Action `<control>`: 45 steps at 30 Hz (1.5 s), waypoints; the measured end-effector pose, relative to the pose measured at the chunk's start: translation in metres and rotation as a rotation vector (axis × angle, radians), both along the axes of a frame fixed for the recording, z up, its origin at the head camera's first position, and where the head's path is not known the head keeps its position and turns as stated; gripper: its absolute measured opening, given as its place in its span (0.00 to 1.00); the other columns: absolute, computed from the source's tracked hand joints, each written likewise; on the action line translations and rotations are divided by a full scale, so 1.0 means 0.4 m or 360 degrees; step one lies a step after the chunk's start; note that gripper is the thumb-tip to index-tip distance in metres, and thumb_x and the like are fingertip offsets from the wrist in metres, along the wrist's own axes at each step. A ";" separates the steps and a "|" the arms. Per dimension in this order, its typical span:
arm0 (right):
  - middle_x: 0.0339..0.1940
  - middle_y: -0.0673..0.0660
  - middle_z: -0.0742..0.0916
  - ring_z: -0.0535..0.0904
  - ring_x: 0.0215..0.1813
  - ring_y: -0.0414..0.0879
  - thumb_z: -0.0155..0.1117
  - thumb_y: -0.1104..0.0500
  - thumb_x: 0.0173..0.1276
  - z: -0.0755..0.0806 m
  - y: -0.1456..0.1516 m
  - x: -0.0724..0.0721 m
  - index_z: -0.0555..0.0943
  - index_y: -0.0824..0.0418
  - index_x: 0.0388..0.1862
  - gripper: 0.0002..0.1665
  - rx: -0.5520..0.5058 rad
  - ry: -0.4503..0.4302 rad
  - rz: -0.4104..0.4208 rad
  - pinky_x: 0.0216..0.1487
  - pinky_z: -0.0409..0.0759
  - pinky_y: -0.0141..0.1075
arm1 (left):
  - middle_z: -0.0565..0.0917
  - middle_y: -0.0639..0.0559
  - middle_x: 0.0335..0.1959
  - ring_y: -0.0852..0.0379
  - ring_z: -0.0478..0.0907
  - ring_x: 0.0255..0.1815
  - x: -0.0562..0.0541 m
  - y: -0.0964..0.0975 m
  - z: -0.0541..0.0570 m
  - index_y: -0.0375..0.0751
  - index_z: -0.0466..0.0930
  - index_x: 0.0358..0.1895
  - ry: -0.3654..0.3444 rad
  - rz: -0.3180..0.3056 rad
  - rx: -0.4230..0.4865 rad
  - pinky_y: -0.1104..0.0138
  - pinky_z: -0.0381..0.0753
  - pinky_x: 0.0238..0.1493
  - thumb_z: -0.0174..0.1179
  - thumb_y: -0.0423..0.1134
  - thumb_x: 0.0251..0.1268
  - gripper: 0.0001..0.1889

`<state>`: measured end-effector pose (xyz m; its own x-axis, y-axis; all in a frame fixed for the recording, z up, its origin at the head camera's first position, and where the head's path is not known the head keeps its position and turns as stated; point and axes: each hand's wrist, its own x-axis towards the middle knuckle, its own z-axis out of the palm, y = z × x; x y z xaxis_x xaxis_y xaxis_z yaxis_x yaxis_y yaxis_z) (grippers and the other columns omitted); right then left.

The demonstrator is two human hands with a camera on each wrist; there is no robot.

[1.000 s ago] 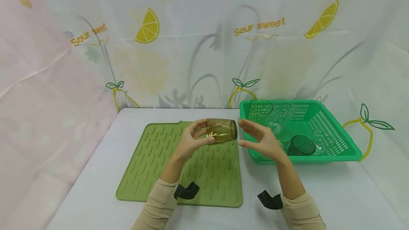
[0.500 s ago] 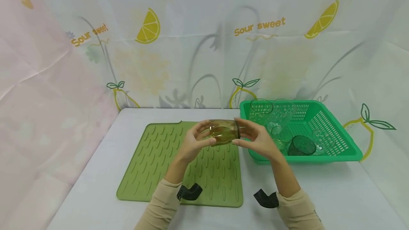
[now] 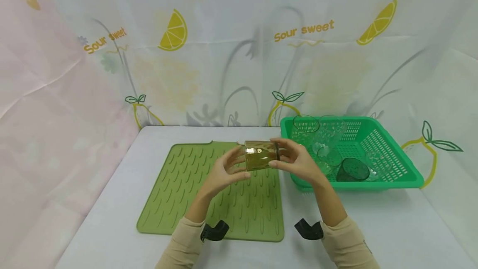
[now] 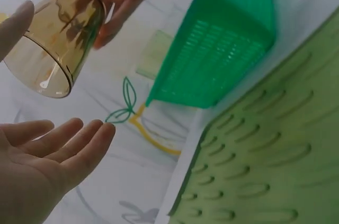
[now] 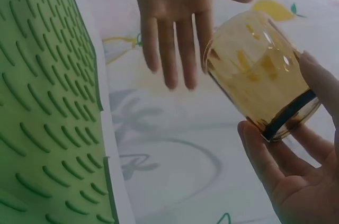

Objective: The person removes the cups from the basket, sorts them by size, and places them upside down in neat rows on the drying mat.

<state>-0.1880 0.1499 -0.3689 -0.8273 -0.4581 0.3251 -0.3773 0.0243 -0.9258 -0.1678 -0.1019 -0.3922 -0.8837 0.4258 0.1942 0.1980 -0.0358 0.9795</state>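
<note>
An amber drinking glass [image 3: 258,157] lies sideways in the air above the green mat [image 3: 179,196]. My right hand [image 3: 304,164] holds it by the thick base, thumb on the near side and fingers behind. The rim points left, toward my left hand [image 3: 218,177], whose fingers are spread and extended around the rim end. In the left wrist view a gap shows between those left fingers [image 4: 87,142] and the glass [image 4: 66,28]. The right wrist view also shows the left palm [image 5: 175,1] turned toward the glass, with straight fingers.
At the right stands a green plastic basket [image 3: 381,185] with slotted walls. Inside are a dark green glass [image 3: 352,171], a tall clear glass [image 3: 305,136] and several other clear glasses. A white cloth with lemon prints hangs behind the white table [image 3: 112,211].
One second ago my left hand held the glass and the right hand was apart from it. The right hand then took the base, and the left has let go and drawn slightly left.
</note>
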 end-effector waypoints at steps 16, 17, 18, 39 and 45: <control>0.57 0.65 0.75 0.78 0.52 0.55 0.66 0.63 0.62 -0.024 -0.067 -0.071 0.66 0.64 0.67 0.35 0.0183 0.0021 -0.0034 0.52 0.79 0.42 | 0.78 0.30 0.52 0.35 0.76 0.52 0.165 -0.151 -0.138 0.25 0.68 0.60 0.0451 0.0858 -0.0980 0.47 0.79 0.48 0.76 0.40 0.42 0.41; 0.57 0.65 0.75 0.78 0.52 0.55 0.65 0.64 0.62 -0.026 -0.075 -0.076 0.66 0.64 0.68 0.35 0.0187 0.0030 -0.0029 0.52 0.79 0.42 | 0.77 0.30 0.53 0.34 0.75 0.53 0.177 -0.167 -0.145 0.25 0.68 0.60 0.0434 0.0926 -0.1050 0.47 0.78 0.50 0.76 0.42 0.42 0.41; 0.57 0.65 0.75 0.78 0.52 0.55 0.65 0.64 0.63 -0.027 -0.082 -0.080 0.66 0.64 0.68 0.34 0.0195 0.0040 -0.0028 0.53 0.79 0.43 | 0.76 0.30 0.54 0.34 0.74 0.54 0.189 -0.184 -0.152 0.25 0.68 0.60 0.0413 0.0989 -0.1122 0.46 0.77 0.51 0.76 0.44 0.42 0.42; 0.57 0.64 0.77 0.78 0.46 0.53 0.65 0.56 0.64 -0.029 -0.312 -0.193 0.63 0.64 0.70 0.38 0.0657 0.0282 0.0042 0.42 0.79 0.35 | 0.45 0.12 0.64 0.20 0.41 0.67 0.329 -0.434 -0.201 0.08 0.42 0.63 -0.0263 0.1037 -0.1732 0.31 0.38 0.63 0.73 0.58 0.38 0.66; 0.61 0.65 0.75 0.78 0.49 0.54 0.64 0.55 0.65 -0.050 -0.366 -0.222 0.62 0.65 0.70 0.38 0.0777 0.0297 0.0006 0.44 0.78 0.40 | 0.43 0.12 0.65 0.19 0.39 0.67 0.323 -0.436 -0.222 0.08 0.43 0.63 -0.0167 0.1053 -0.1658 0.29 0.34 0.61 0.71 0.56 0.43 0.62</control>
<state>-0.2770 0.0037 -0.3891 -0.7738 -0.5958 0.2150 -0.5358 0.4347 -0.7238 -0.0385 -0.2762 -0.4810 -0.9785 -0.1992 -0.0539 -0.1996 0.8468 0.4931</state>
